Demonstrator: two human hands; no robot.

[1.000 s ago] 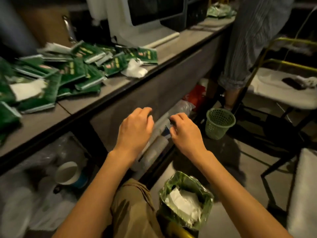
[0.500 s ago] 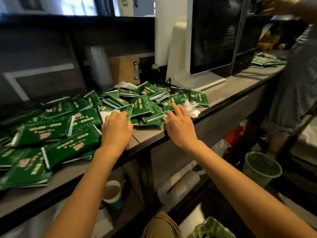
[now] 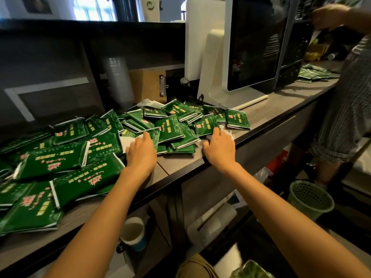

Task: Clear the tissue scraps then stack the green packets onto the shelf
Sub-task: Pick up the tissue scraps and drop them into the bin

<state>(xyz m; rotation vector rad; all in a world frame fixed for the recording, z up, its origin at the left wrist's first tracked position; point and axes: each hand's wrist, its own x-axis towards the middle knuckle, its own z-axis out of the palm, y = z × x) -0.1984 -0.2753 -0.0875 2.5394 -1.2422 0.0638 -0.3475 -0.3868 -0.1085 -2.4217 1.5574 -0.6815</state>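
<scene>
we judged the task barely begun. the green packets [image 3: 66, 169] lay in a loose heap across the tabletop [image 3: 271, 109], none of them stacked, and we could not tell which shelf was meant for them. tissue scraps were left among them: a first scrap [image 3: 124, 141] at the near edge of the heap, a second scrap [image 3: 228, 133] further right by the tabletop's front edge, and a third scrap [image 3: 149, 102] at the back near the monitor [image 3: 255, 43]. so the clearing came first, with all of the stacking after it.

both arms reached forward over the front edge, palms down. our left hand [image 3: 141, 152] lay with its fingers on the first scrap and on the corner of a packet beside it. our right hand [image 3: 219, 150] rested on the tabletop with its fingertips touching the second scrap. each grip was apart, fingers fairly straight, clamped on nothing as far as we could see. a green bin [image 3: 310, 199] stood on the floor to the right, well apart from both hands.
</scene>
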